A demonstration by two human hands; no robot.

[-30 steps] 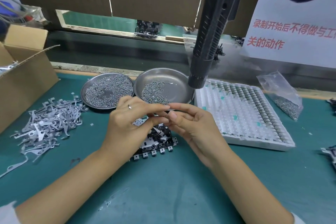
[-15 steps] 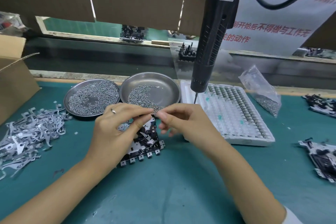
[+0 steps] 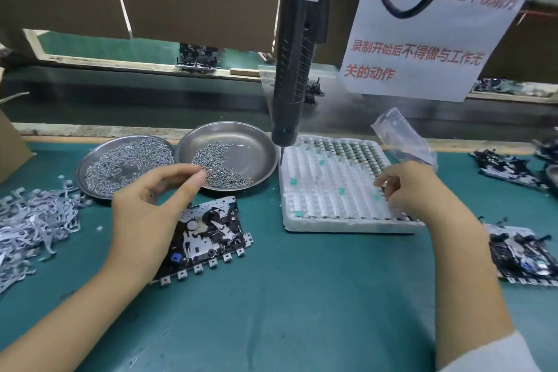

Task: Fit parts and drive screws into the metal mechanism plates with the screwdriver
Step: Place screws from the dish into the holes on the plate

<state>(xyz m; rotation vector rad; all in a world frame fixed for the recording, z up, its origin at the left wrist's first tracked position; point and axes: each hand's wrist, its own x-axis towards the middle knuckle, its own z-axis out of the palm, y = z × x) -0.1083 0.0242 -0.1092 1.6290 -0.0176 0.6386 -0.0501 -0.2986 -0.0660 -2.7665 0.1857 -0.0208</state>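
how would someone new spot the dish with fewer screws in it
Start at the black electric screwdriver hanging over the back of the green mat. Two round steel dishes sit just left of its tip, rims touching. The wanted dish is the right-hand, deeper one with much bare shiny metal showing, while its neighbour dish is nearly covered in screws.

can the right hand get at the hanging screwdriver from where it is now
Probably yes: the right hand rests on the white tray, and the screwdriver hangs just above the tray's far left corner with nothing between them.
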